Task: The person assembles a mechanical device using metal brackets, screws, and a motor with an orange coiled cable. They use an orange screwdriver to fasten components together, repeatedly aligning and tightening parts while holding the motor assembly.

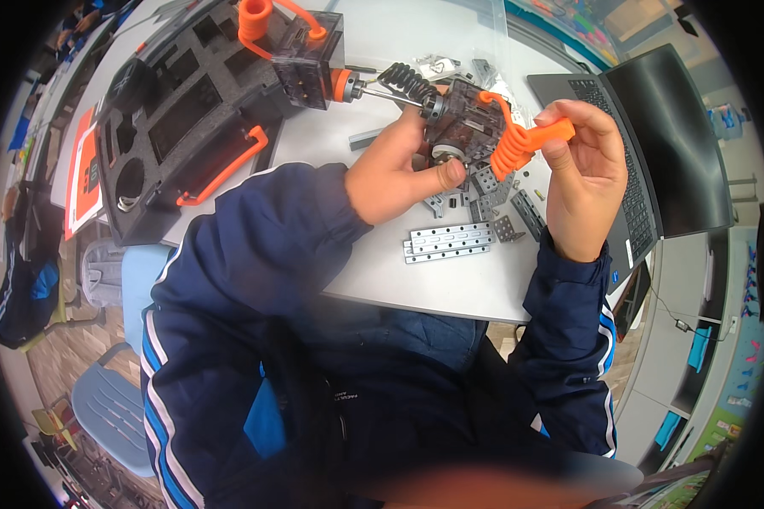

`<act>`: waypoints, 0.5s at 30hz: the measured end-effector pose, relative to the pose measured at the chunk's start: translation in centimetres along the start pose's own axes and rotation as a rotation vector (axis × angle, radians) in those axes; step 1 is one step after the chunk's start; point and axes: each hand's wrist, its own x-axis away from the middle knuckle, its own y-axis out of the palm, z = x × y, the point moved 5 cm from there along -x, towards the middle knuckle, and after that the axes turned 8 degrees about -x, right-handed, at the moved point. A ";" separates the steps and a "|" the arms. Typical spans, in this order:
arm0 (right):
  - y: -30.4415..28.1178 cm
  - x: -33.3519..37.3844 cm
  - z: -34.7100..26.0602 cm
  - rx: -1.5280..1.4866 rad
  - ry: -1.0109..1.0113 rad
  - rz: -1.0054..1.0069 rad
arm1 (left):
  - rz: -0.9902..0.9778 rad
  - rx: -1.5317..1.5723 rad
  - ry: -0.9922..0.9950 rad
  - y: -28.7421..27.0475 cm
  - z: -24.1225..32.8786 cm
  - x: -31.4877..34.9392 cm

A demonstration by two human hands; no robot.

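Observation:
My left hand (390, 174) is wrapped round the near end of a mechanical assembly, with its thumb in front and the other fingers partly hidden behind. That end is a dark see-through box module (469, 114) with a small wheel-like part beneath. A metal shaft (386, 93) joins it to a second dark box module (310, 64) farther left, which carries its own orange coil (255, 21). My right hand (590, 165) is closed, its thumb and fingers pinching the orange end piece (553, 133) of a coiled orange cable (511, 151). This cable runs up to the near module.
Silver perforated beams (447, 243) and several small grey brackets (508, 229) lie on the white table (382, 276) below my hands. An open black case (178, 127) with foam cutouts and an orange handle (225, 170) sits left. A laptop (654, 144) stands right.

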 end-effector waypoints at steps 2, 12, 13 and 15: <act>0.1 -0.1 0.2 -0.137 0.041 -0.024 | 0.003 -0.033 -0.039 -0.1 -0.2 0.1; 0.5 -0.7 1.0 -0.281 0.096 -0.039 | 0.007 -0.082 0.000 0.0 0.0 0.1; 0.5 -0.8 1.1 -0.279 0.105 -0.038 | 0.010 -0.077 0.010 0.0 0.0 0.1; 0.5 -0.8 1.2 -0.269 0.120 -0.006 | 0.016 -0.071 0.034 0.0 0.2 0.0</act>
